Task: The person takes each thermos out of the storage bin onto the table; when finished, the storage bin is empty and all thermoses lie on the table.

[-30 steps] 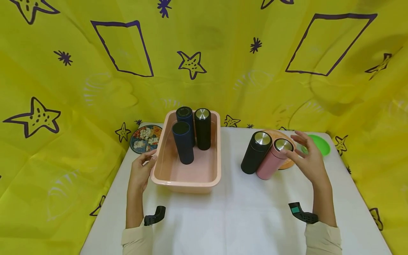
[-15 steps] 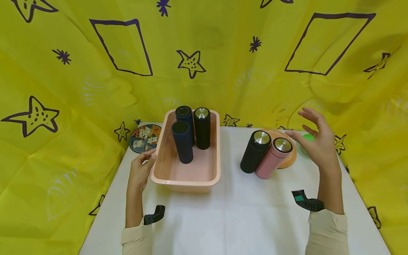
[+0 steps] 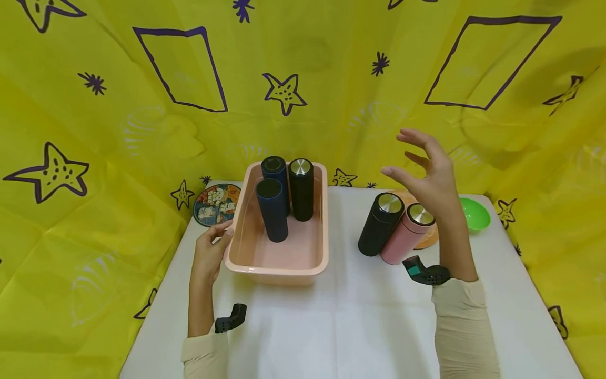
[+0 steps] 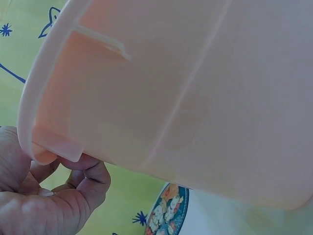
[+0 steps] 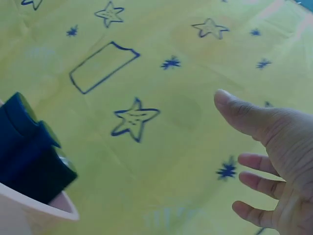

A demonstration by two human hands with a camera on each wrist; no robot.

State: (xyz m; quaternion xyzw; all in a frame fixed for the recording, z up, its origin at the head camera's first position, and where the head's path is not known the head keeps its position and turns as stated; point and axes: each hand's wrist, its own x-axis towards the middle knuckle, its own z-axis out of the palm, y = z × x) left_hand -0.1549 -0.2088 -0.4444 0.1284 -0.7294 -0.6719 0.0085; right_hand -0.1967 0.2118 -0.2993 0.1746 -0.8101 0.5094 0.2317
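Note:
My left hand (image 3: 210, 252) grips the left rim of a pink plastic basin (image 3: 324, 237); in the left wrist view its fingers curl under the rim (image 4: 29, 112). Inside the basin stand a dark blue flask (image 3: 273, 213), a second dark blue flask (image 3: 284, 171) behind it, and a black flask (image 3: 301, 195) with a silver lid. Raised above the table, my right hand (image 3: 428, 176) holds nothing, thumb and fingers spread apart. Below and left of it, a black flask (image 3: 377, 226) and a pink flask (image 3: 404, 239), both silver-topped, lean side by side on the table.
Behind the pink flask lies an orange round mat (image 3: 430, 239), partly hidden. A green bowl (image 3: 475, 215) sits at the back right. At the back left is a patterned round mat (image 3: 215, 202), partly behind the basin. A yellow curtain (image 3: 331, 126) surrounds the white table (image 3: 360, 326).
My right hand has left the pink flask's lid, first moving right and up, then back left and higher. My left hand, the basin and the flasks stay in place.

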